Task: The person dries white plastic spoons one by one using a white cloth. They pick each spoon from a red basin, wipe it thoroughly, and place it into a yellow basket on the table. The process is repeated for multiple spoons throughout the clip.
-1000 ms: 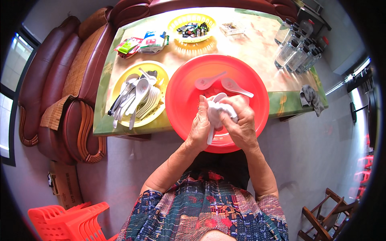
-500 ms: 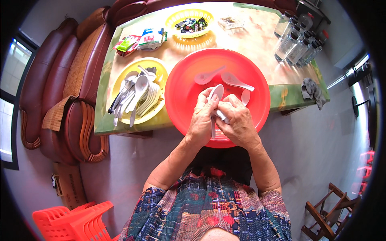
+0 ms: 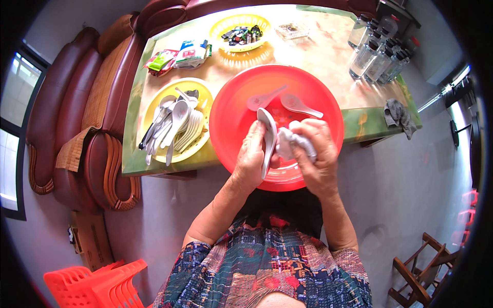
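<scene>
Fingers of your left hand (image 3: 250, 160) grip a white soup spoon (image 3: 268, 136) over the red basin (image 3: 229, 118), frame centre; your right hand (image 3: 321, 160), pinching a bunched white cloth (image 3: 284, 143), has drawn slightly away, suggesting wiping paused.

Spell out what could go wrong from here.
The smooth white spoon in the left hand could slip and knock against the two printed white spoons in the round red plastic basin.
The basin appears to jut past the near edge of the green-bordered table, so a bump might tip it.
White utensil handles overhang the round yellow plastic basket and could get knocked off.
</scene>
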The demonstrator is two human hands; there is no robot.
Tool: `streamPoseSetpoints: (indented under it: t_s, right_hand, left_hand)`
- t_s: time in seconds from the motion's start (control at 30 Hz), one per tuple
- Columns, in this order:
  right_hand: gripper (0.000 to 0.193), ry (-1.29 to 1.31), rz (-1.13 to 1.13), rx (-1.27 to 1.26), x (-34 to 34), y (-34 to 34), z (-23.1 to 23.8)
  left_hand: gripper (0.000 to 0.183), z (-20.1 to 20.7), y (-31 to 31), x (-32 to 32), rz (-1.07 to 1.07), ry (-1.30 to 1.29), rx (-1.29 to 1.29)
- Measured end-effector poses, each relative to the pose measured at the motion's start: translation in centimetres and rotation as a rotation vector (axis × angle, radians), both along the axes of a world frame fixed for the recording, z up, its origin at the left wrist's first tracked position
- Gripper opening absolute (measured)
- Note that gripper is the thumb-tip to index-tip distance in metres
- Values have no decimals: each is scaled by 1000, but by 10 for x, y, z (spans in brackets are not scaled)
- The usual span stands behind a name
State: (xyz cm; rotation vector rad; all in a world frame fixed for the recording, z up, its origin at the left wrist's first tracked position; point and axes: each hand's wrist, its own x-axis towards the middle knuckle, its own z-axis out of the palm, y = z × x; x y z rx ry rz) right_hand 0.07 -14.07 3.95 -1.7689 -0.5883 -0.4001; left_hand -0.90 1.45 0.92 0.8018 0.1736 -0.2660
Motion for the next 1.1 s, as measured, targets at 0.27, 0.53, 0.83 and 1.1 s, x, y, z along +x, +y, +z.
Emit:
streamPoseSetpoints:
  t_s: [0.27,0.53,0.83,1.1]
  right_hand:
    - [28,-89,20,45,20,15,7]
    - [32,-122,186,-7,22,8,17]
    - [43,97,475,-24,27,-4,22]
    - [22,364,388,365,33,5,4]
  left_hand:
    - [45,3,-11,-9,-76,-302,333]
    - [51,2,-4,-6,-97,-375,352]
    - [52,12,0,-13,-238,-448,409]
    - [40,29,-6,-9,-253,-199,503]
